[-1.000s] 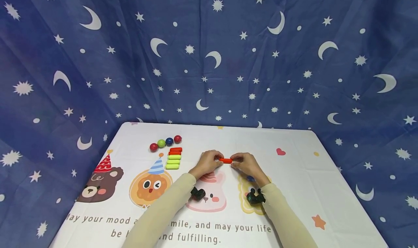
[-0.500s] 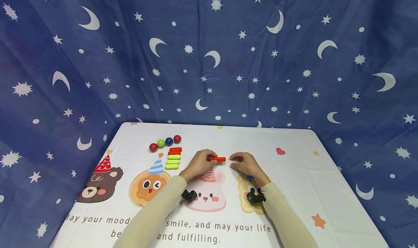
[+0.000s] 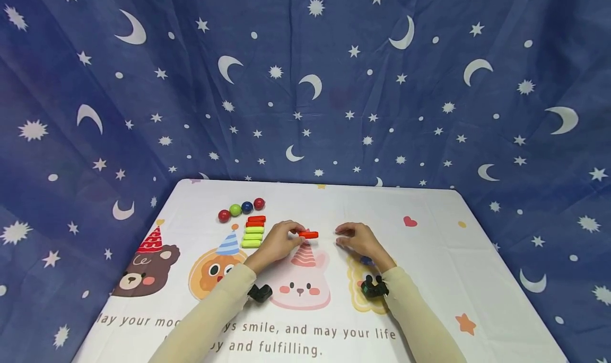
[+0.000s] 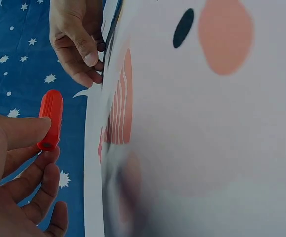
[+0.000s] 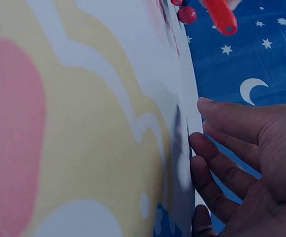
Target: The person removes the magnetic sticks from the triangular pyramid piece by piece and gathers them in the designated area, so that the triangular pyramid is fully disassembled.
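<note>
My left hand [image 3: 277, 243] pinches a short red ridged stick [image 3: 310, 235] between thumb and fingers, just over the printed rabbit's hat. In the left wrist view the stick [image 4: 52, 118] juts out past the fingertips, and a small dark hole shows in its near end. My right hand [image 3: 360, 242] is apart from it, to the right, with nothing between its loosely bent fingers. To the left of the left hand lies a column of similar sticks: two red ones [image 3: 256, 219] at the far end and three yellow-green ones [image 3: 253, 236] nearer.
Behind the sticks, several shiny balls form a slanting row: a red ball [image 3: 224, 215], a green ball [image 3: 235, 210], a blue ball [image 3: 246, 207] and another red ball [image 3: 259, 204]. A printed white cloth [image 3: 401, 209] covers the table. A starry blue curtain [image 3: 334, 113] hangs behind.
One second ago both hands were at the red stick. The right hand has let go and stays nearly in place; the left hand has carried the stick leftward.
</note>
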`<act>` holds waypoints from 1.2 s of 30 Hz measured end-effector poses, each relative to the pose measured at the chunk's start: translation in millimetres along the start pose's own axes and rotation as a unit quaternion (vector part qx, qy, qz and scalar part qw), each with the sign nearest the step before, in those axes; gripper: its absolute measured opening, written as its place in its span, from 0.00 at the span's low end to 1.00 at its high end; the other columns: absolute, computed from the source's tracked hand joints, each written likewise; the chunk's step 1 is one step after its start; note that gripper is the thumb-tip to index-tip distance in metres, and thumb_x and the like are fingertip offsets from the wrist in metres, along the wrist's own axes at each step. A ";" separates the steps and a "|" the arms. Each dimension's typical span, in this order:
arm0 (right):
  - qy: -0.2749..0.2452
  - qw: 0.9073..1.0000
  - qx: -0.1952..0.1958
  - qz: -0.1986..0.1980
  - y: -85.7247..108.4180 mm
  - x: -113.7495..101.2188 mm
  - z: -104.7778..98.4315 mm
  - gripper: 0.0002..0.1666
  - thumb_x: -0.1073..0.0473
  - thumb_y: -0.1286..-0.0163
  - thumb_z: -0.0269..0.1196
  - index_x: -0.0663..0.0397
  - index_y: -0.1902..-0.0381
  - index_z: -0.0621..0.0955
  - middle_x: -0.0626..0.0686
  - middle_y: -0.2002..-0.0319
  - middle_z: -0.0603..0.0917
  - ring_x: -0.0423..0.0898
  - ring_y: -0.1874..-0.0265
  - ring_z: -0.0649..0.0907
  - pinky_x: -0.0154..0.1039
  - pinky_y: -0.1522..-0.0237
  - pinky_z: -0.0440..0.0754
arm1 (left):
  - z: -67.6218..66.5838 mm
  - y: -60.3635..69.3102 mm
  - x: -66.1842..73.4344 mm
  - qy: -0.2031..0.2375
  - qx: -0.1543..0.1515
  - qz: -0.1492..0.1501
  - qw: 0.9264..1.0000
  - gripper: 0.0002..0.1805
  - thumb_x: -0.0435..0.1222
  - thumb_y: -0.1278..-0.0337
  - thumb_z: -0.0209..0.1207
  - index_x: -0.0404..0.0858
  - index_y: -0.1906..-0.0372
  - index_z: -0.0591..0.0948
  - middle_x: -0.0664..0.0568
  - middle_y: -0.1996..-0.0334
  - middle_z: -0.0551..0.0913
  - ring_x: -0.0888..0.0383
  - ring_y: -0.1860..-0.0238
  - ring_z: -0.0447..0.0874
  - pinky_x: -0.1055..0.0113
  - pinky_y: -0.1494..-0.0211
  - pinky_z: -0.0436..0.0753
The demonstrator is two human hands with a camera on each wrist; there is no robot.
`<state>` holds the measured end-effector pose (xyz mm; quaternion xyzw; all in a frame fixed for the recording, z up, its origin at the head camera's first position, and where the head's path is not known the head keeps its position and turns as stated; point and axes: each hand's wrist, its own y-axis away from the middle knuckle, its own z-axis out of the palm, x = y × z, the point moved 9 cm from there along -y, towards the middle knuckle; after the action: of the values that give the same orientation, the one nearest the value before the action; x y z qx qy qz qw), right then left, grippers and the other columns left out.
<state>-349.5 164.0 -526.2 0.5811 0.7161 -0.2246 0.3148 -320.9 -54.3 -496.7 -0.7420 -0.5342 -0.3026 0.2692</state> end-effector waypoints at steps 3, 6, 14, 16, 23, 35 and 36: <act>0.000 1.000 -0.002 -0.005 0.2 -1.0 0.1 0.14 0.58 0.39 0.71 0.48 0.54 0.86 0.48 0.58 0.88 0.44 0.57 0.85 0.47 0.45 0.80 | -5.3 6.1 -2.7 -0.004 0.004 -0.005 1.000 0.12 0.38 0.43 0.67 0.48 0.54 0.85 0.56 0.56 0.85 0.54 0.52 0.79 0.56 0.45 0.78; -0.004 1.000 -0.007 -0.014 1.1 -4.6 0.1 0.15 0.57 0.39 0.71 0.48 0.53 0.86 0.48 0.59 0.88 0.44 0.58 0.85 0.47 0.46 0.80 | -11.6 11.3 -4.5 -0.007 0.011 -0.005 1.000 0.11 0.39 0.43 0.67 0.47 0.54 0.85 0.56 0.55 0.85 0.54 0.51 0.79 0.54 0.44 0.78; -0.006 0.999 -0.008 -0.030 4.7 -16.2 -6.0 0.16 0.57 0.38 0.70 0.50 0.52 0.85 0.49 0.55 0.88 0.51 0.51 0.84 0.51 0.43 0.79 | -24.6 20.1 -11.6 -0.017 0.030 -0.005 0.999 0.11 0.38 0.42 0.66 0.45 0.53 0.85 0.55 0.55 0.85 0.54 0.51 0.79 0.55 0.42 0.77; -0.003 1.000 -0.009 -0.026 5.8 -17.1 -6.5 0.16 0.57 0.39 0.70 0.50 0.52 0.85 0.49 0.55 0.87 0.51 0.50 0.83 0.52 0.42 0.78 | -26.9 22.3 -13.5 -0.014 0.033 -0.006 0.999 0.11 0.38 0.42 0.66 0.45 0.53 0.85 0.55 0.56 0.85 0.54 0.51 0.79 0.54 0.42 0.77; -0.007 1.000 -0.005 -0.030 9.1 -22.2 -8.9 0.16 0.57 0.38 0.70 0.50 0.51 0.85 0.49 0.54 0.87 0.51 0.48 0.81 0.53 0.42 0.77 | -35.2 26.6 -19.0 -0.003 0.041 -0.016 0.999 0.12 0.38 0.42 0.66 0.46 0.53 0.85 0.56 0.56 0.84 0.54 0.51 0.78 0.53 0.41 0.77; 0.000 0.999 0.001 -0.035 12.5 -26.4 -13.1 0.16 0.58 0.38 0.69 0.51 0.51 0.85 0.50 0.53 0.87 0.52 0.48 0.81 0.54 0.43 0.77 | -51.5 43.9 -25.0 -0.018 0.067 -0.018 0.997 0.10 0.37 0.43 0.67 0.47 0.55 0.85 0.55 0.55 0.85 0.54 0.51 0.79 0.53 0.43 0.78; 0.001 0.999 0.001 -0.035 12.7 -25.9 -12.9 0.16 0.58 0.38 0.69 0.51 0.52 0.85 0.50 0.53 0.87 0.52 0.48 0.81 0.53 0.43 0.77 | -52.5 45.5 -25.5 -0.022 0.068 -0.016 0.997 0.10 0.37 0.43 0.67 0.46 0.55 0.85 0.55 0.55 0.85 0.54 0.51 0.80 0.53 0.43 0.78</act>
<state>-336.3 157.9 -498.2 0.5561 0.7362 -0.2359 0.3050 -292.2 -121.2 -483.6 -0.7198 -0.5709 -0.2536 0.3028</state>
